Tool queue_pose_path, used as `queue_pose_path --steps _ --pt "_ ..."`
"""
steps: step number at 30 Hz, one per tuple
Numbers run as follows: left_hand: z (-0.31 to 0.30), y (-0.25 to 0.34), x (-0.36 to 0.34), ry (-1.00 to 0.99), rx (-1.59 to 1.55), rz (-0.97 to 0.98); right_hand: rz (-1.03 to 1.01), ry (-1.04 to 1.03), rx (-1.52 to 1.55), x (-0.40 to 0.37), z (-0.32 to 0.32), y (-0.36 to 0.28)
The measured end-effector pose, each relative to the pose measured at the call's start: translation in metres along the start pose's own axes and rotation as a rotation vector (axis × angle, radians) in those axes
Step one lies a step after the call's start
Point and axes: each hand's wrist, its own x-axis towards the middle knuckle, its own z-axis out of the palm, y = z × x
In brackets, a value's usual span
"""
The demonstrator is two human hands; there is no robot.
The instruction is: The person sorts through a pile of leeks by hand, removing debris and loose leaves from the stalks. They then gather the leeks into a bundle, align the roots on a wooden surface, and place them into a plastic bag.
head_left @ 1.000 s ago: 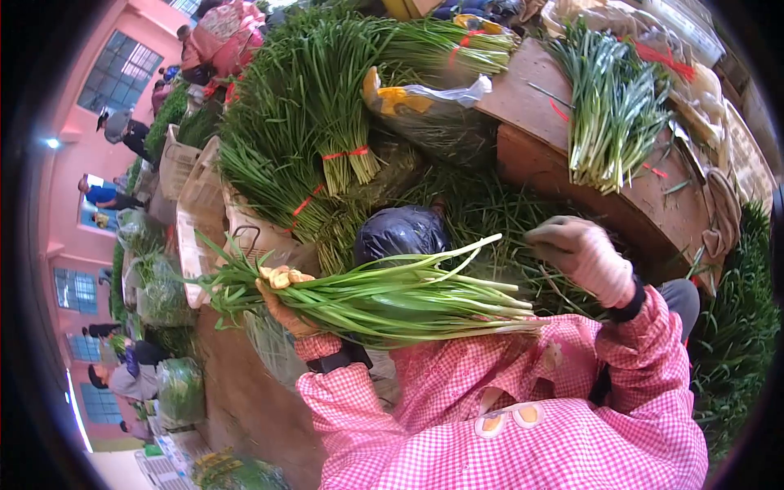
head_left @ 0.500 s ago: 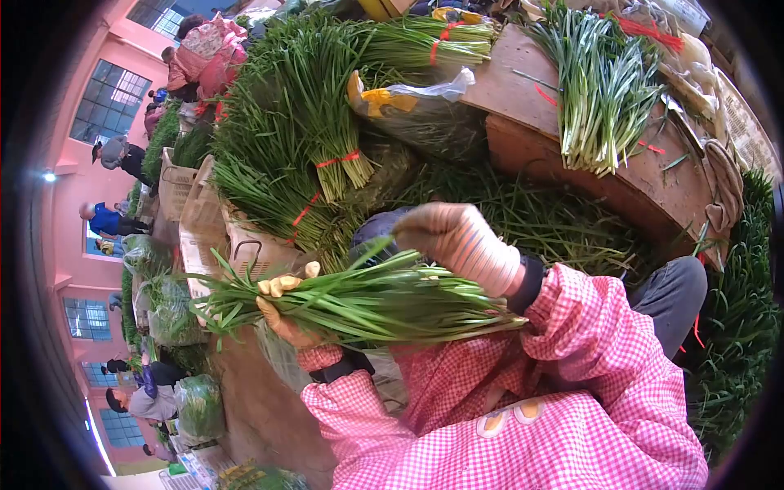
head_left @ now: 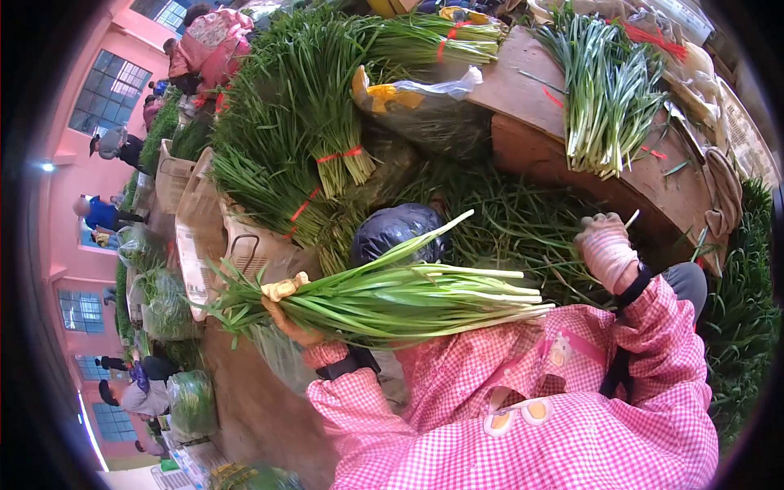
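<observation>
My gloved left hand (head_left: 287,309) grips a thick bundle of green onions (head_left: 392,298) near its leafy end; the bundle lies across my chest with its pale stalk ends pointing right. To the right, my gloved right hand (head_left: 606,249) is closed above a loose heap of greens (head_left: 523,224), and a thin pale stalk tip (head_left: 631,217) sticks out of its fist. Both arms are in pink checked sleeves.
Tied bundles of greens with red bands (head_left: 327,139) are stacked behind. A wooden board (head_left: 653,175) carries more green onions (head_left: 608,90). A black bag (head_left: 396,229) lies behind the bundle, and crates (head_left: 196,212) stand at the left. Other people (head_left: 102,212) work far off.
My right hand has left the top of the bundle and swung right to the loose heap, closing there. My left hand keeps its grip on the bundle, which looks a little fuller.
</observation>
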Motion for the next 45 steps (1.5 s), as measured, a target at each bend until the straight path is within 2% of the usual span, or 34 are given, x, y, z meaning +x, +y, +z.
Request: queue_pose_path --steps 2,4,6,7,8,10,12,13,14,17,18,20,21,22,23,24,25,27,28,29,30,31,32,34,35,36,37,38,39,40,41,45 --pt "0.002 -0.003 0.0 0.011 0.029 0.036 0.033 0.583 0.27 -0.002 0.002 -0.014" --pt "0.003 -0.002 0.001 -0.023 0.111 0.078 -0.141 0.577 0.776 -0.004 -0.046 -0.036" --pt "0.015 -0.002 0.005 -0.147 0.095 0.142 -0.316 0.626 1.014 0.003 -0.055 -0.054" --pt "0.022 -0.001 0.007 -0.207 0.087 0.175 -0.299 0.591 0.928 0.009 -0.072 -0.083" --pt "0.039 -0.003 0.001 -0.124 0.112 0.22 -0.289 0.548 0.843 0.016 -0.087 -0.11" --pt "0.035 0.0 0.003 -0.157 0.159 0.242 -0.323 0.681 1.128 0.033 -0.087 -0.128" --pt "0.047 0.001 0.0 -0.015 0.24 0.271 -0.452 0.569 1.293 0.042 -0.094 -0.138" --pt "0.046 0.0 0.003 -0.033 0.15 0.239 -0.512 0.516 1.369 0.045 -0.099 -0.137" --pt "0.045 0.0 0.005 -0.047 0.06 0.207 -0.508 0.44 1.621 0.044 -0.103 -0.132" --pt "0.033 -0.001 0.018 -0.393 -0.497 -0.034 -0.48 0.126 2.413 0.024 -0.132 -0.099" --pt "0.039 0.001 0.014 -0.376 -0.429 -0.043 -0.46 -0.013 2.711 0.018 -0.132 -0.086" --pt "0.048 0.002 0.008 -0.345 -0.287 -0.059 -0.633 0.081 2.716 0.002 -0.119 -0.061" --pt "0.05 0.002 0.004 -0.321 -0.352 -0.085 -0.737 0.036 2.609 -0.001 -0.102 -0.044" --pt "0.048 0.003 0.002 -0.308 -0.28 -0.082 -0.833 -0.005 2.496 -0.002 -0.086 -0.027" --pt "0.046 0.004 -0.003 -0.294 -0.211 -0.08 -0.714 -0.058 2.388 0.001 -0.075 -0.017" --pt "0.044 0.005 -0.007 -0.283 -0.144 -0.08 -0.546 0.168 1.885 0.011 -0.059 -0.021" --pt "0.032 0.007 -0.005 -0.355 -0.12 -0.098 -0.355 0.304 1.369 0.022 -0.043 -0.025" --pt "0.028 0.004 -0.005 -0.381 -0.166 -0.099 -0.245 0.397 0.622 0.034 -0.024 -0.037" --pt "0.023 0.004 -0.007 -0.407 -0.192 -0.105 -0.375 0.526 1.186 0.032 -0.034 -0.049" --pt "0.018 0.009 -0.013 -0.349 -0.136 -0.149 -0.396 0.605 1.217 0.032 -0.045 -0.065" --pt "0.014 0.012 -0.014 -0.306 -0.089 -0.184 -0.415 0.472 0.98 0.027 -0.064 -0.071" --pt "0.011 0.015 -0.013 -0.268 -0.042 -0.219 -0.471 0.242 0.99 0.041 -0.063 -0.085" --pt "0.004 0.021 -0.011 -0.322 -0.011 -0.287 -0.542 0.306 1.24 0.049 -0.062 -0.091" --pt "-0.002 0.027 -0.01 -0.384 0.106 -0.28 -0.598 0.169 1.732 0.053 -0.09 -0.082" --pt "-0.011 0.032 -0.013 -0.298 0.097 -0.283 -0.699 0.41 1.698 0.049 -0.108 -0.076" --pt "-0.011 0.032 -0.014 -0.296 0.032 -0.275 -0.793 0.654 1.643 0.051 -0.123 -0.071" --pt "-0.008 0.029 -0.017 -0.295 -0.039 -0.257 -0.645 0.908 1.351 0.068 -0.123 -0.07" --pt "-0.004 0.027 -0.018 -0.3 -0.115 -0.233 -0.462 0.97 0.995 0.098 -0.11 -0.064" --pt "-0.002 0.024 -0.017 -0.293 0.018 -0.139 -0.352 0.847 0.868 0.104 -0.098 -0.066" --pt "0.002 0.021 -0.016 -0.332 -0.008 -0.133 -0.239 0.723 0.738 0.103 -0.093 -0.063" --pt "0.003 0.019 -0.013 -0.344 -0.031 -0.133 -0.333 0.789 0.961 0.096 -0.081 -0.063" --pt "-0.001 0.015 -0.02 -0.3 -0.129 -0.197 -0.274 0.673 0.924 0.087 -0.065 -0.059"
